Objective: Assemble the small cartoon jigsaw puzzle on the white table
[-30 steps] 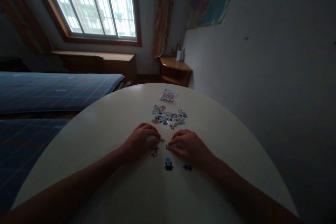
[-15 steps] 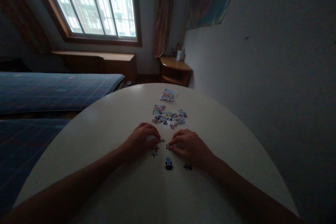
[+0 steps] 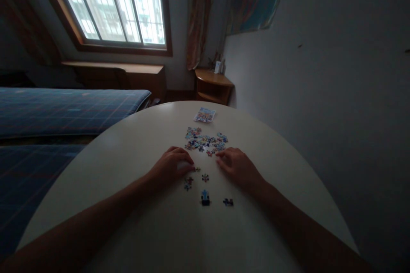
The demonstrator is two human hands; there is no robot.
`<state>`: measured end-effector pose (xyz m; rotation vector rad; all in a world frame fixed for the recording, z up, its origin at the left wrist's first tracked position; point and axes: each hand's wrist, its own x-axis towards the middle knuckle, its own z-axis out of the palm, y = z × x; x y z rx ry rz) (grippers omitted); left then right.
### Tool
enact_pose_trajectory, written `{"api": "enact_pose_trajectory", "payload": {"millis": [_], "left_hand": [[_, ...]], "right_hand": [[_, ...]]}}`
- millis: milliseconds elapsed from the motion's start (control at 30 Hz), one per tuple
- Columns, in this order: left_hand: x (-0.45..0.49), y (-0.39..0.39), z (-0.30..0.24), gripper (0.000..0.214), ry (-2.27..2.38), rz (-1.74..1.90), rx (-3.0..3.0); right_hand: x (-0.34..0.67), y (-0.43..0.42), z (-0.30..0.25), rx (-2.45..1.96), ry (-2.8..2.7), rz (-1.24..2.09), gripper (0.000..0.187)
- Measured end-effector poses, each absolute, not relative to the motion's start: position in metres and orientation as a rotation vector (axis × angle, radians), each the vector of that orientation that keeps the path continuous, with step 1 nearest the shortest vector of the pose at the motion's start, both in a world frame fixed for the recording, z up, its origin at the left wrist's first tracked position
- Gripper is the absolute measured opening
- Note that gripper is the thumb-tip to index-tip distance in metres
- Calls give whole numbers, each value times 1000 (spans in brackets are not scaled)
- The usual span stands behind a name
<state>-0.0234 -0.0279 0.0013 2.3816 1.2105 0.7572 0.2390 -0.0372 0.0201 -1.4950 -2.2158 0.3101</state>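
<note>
My left hand (image 3: 175,164) rests on the table with thumb and forefinger closed on the edge of a small yellowish puzzle piece (image 3: 197,169). Just below it lies a joined cluster of puzzle pieces (image 3: 188,183). My right hand (image 3: 239,165) has thumb and forefinger apart and nothing visible between them, its fingertips beside the lower right of the puzzle piece pile (image 3: 205,140). One loose puzzle piece (image 3: 205,177) lies between the hands. Nearer to me are a blue-and-black joined section (image 3: 205,198) and, to its right, a dark puzzle piece (image 3: 228,201).
A small picture sheet (image 3: 205,114) lies beyond the pile on the round white table (image 3: 153,230). Left of the table is a bed with a blue plaid mattress (image 3: 70,111). A white wall (image 3: 320,106) runs along the right, and a wooden corner shelf (image 3: 214,77) stands behind.
My right hand has let go of the loose puzzle piece in the middle and moved up and right towards the pile. My left hand has hardly moved.
</note>
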Motion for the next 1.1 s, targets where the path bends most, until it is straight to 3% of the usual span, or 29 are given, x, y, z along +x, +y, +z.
{"api": "enact_pose_trajectory", "payload": {"millis": [267,767,1100], "left_hand": [[-24,-26,-2,11,1189,779,2395],[-17,-28,0,15,1249,795,2373],[-17,-28,-1,16,1267,816,2370]], "right_hand": [[237,-37,14,-1494,-2326,195,47],[234,-40,13,-1405,-2278,325,19],[236,-39,13,-1363,-2245,318,18]]}}
